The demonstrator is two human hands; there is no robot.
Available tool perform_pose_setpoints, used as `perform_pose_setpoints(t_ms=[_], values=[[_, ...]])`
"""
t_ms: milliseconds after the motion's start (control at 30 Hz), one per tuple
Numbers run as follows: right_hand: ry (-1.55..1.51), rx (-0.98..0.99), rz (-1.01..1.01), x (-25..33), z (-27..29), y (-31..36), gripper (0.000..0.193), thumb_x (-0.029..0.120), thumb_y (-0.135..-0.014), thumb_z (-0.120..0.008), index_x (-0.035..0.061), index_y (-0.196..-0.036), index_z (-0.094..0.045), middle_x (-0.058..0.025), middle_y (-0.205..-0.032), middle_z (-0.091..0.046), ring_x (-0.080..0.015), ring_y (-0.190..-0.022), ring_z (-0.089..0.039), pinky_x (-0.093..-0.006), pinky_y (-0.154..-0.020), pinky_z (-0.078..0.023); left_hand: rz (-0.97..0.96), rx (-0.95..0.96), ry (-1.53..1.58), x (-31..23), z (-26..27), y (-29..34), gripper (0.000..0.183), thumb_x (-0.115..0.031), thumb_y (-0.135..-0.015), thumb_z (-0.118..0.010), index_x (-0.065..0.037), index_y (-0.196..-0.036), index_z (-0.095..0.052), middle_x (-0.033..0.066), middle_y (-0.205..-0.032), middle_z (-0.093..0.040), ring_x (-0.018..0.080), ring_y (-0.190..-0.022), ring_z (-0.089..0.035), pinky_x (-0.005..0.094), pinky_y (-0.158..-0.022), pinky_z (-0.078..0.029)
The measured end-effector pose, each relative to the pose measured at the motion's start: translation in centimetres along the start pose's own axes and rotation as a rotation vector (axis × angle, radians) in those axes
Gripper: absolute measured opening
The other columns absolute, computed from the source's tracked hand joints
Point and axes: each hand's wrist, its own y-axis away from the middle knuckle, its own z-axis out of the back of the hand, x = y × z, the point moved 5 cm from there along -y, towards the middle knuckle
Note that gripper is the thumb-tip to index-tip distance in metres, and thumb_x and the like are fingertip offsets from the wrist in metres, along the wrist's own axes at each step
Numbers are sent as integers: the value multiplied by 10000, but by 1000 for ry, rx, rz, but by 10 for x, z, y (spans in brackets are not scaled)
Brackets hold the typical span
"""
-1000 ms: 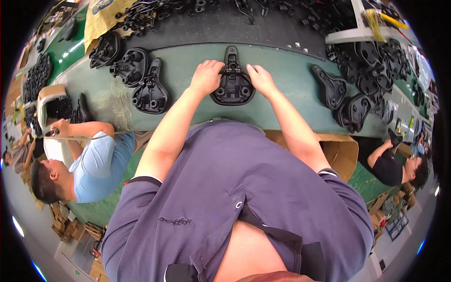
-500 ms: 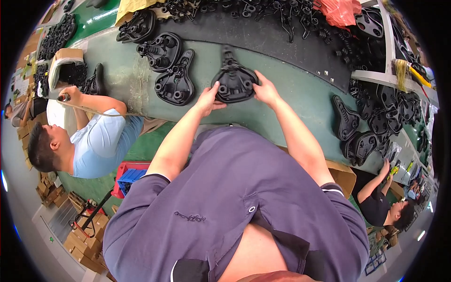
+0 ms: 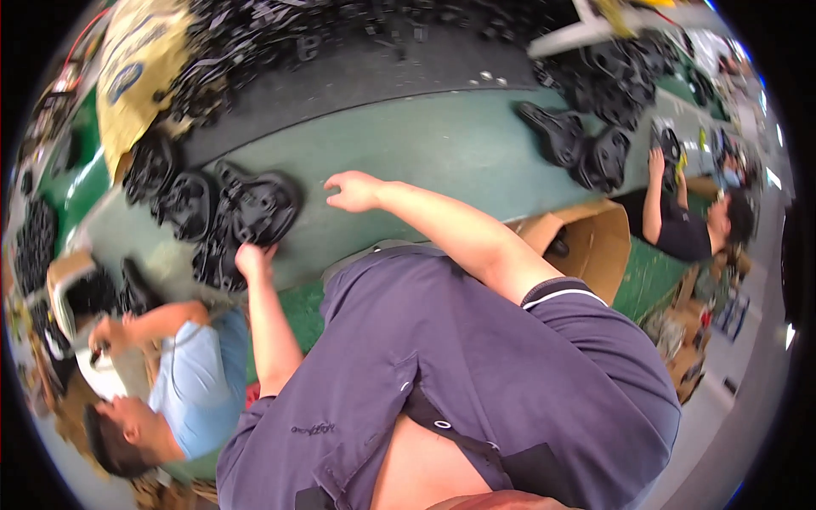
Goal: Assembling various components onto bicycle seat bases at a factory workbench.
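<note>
A black bicycle saddle (image 3: 263,204), underside up, lies at the left of the green bench, over and against other black saddles. My left hand (image 3: 256,258) is at its near edge, fingers curled against the rim; part of the grip is hidden. To the right of that saddle, my right hand (image 3: 355,192) hovers over the bench with fingers apart and nothing in them. Beside the held saddle sit more saddles (image 3: 184,206), also underside up.
A dark mat (image 3: 374,89) with heaped black parts spans the back, a yellow sack (image 3: 136,76) at its left. More saddles (image 3: 552,136) lie right. An open carton (image 3: 599,242) stands by the bench. Co-workers sit left (image 3: 191,374) and right (image 3: 680,234).
The saddle that both hands held mid-bench has gone left to the other saddles. My right hand has come off it; my left hand stays at its edge. The view has turned.
</note>
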Motion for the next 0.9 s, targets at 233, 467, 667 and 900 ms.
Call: perform_pose_setpoints(t_ms=[233, 467, 667, 900], values=[[199, -573, -188, -171, 116, 147, 411, 262, -934, -682, 33, -1274, -712, -218, -1310, -687, -376, -1188, -668, -456, -1061, -529, -66, -102, 28, -23, -53, 30, 601, -512, -1126, -448, -11, -1449, -529, 150, -1383, -628, 349, -1118, -699, 499, -985, -586], [-427, -1890, -585, -348, 281, 395, 341, 203, -843, -749, -99, -999, -721, -230, -959, -771, -400, -896, -740, -472, -868, -580, 200, -280, 39, 58, -86, 81, 515, -473, -1118, -448, 17, -1237, -554, 199, -1214, -649, 328, -986, -705, 476, -866, -597], [-1544, -1481, -549, -439, 337, 484, 1078, 609, -861, -792, 154, -1696, -285, -152, -1716, -381, -459, -1565, -324, -780, -1207, -6, 2, 302, -563, 48, -299, 172, 455, -430, -1054, -628, 7, -1177, -642, 127, -981, -712, 253, -848, -717, 398, -769, -595], [-1241, -1191, -408, -459, 344, 460, 898, 509, -876, -851, 134, -1586, -449, -120, -1537, -590, -330, -1385, -569, -643, -1142, -377, -633, 763, -1284, 6, -547, 245, 493, -439, -996, -691, -17, -1248, -701, 221, -1193, -760, 376, -1139, -724, 444, -974, -567]])
